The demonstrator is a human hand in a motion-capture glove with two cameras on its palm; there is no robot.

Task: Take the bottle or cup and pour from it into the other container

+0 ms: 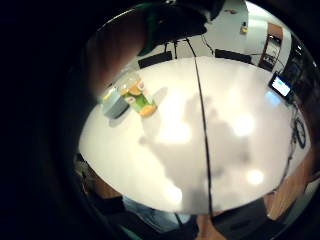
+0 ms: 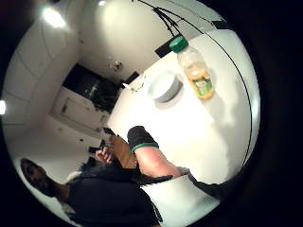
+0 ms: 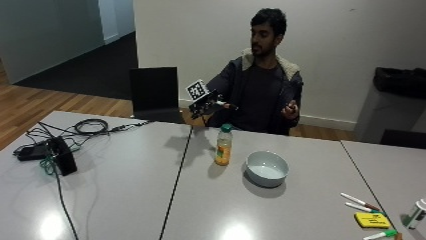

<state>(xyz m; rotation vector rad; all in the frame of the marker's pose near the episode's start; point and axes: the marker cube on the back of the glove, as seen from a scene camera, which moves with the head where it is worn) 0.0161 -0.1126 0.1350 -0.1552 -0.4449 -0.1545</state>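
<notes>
A person sits behind a grey table (image 3: 133,195) with both hands raised in the air. The gloved right hand (image 3: 212,103) hangs above the far edge of the table, holding nothing; how far its fingers are spread cannot be made out from across the room, and neither palm view shows them. The bare left hand (image 3: 289,108) is lifted at chest height with its fingers loosely curled, also holding nothing. Below the right hand and a little nearer the camera stands a bottle (image 3: 223,145), upright on the table, with a green cap, a green and yellow label and orange liquid in its lower part. It is well apart from the hand. Just beside the bottle, on the side toward the left hand, sits a pale bowl (image 3: 267,169), near the bottle without touching it. Both palm views look down on the table from a height, with the bottle (image 2: 195,70) and the bowl (image 2: 164,86) standing side by side. Far from both hands, at the near corner of the table, lie several markers (image 3: 359,201) and a yellow block (image 3: 371,220).
</notes>
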